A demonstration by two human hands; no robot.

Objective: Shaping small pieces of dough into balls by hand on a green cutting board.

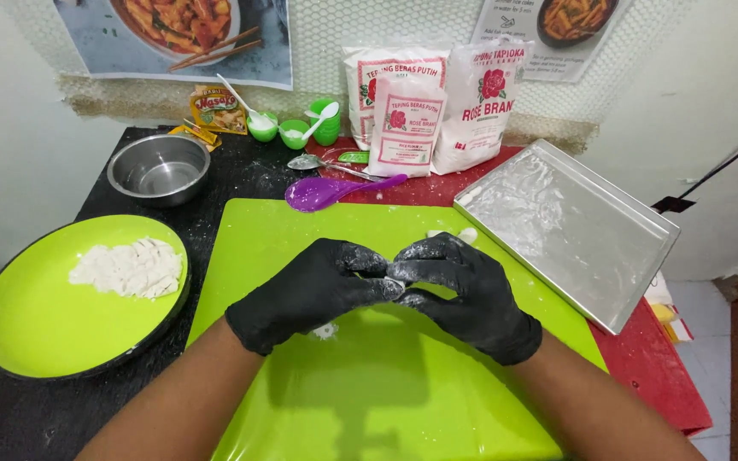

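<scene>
- The left hand [313, 290], in a flour-dusted black glove, has its fingers curled inward, the fingertips meeting those of the other hand above the middle of the lime-green plastic cutting mat [386, 384].
- The right hand [467, 294], gloved the same way, is likewise curled, thumb and fingers pinched toward the left hand's tips.
- Whatever is pressed between the fingertips is hidden by the gloves, so I cannot tell whether either hand grips anything.
- A small white lump of dough [463, 234] lies on the mat just behind the right hand, partly hidden by its knuckles.
- A white smear of flour [326, 331] shows on the mat under the left hand.
- To the left, a round lime-green plate [36, 324] holds a pile of white dough shreds [130, 267].
- Behind the plate stands a round steel bowl [160, 168] on the dark, floury tabletop [232, 171].
- A purple plastic spoon [330, 192] lies at the mat's far edge.
- To the right, a rectangular floured metal tray [574, 230] sits tilted across the red part of the tabletop.
- White flour bags [437, 107] lean on the wall, with small green cups [296, 131] beside them.
</scene>
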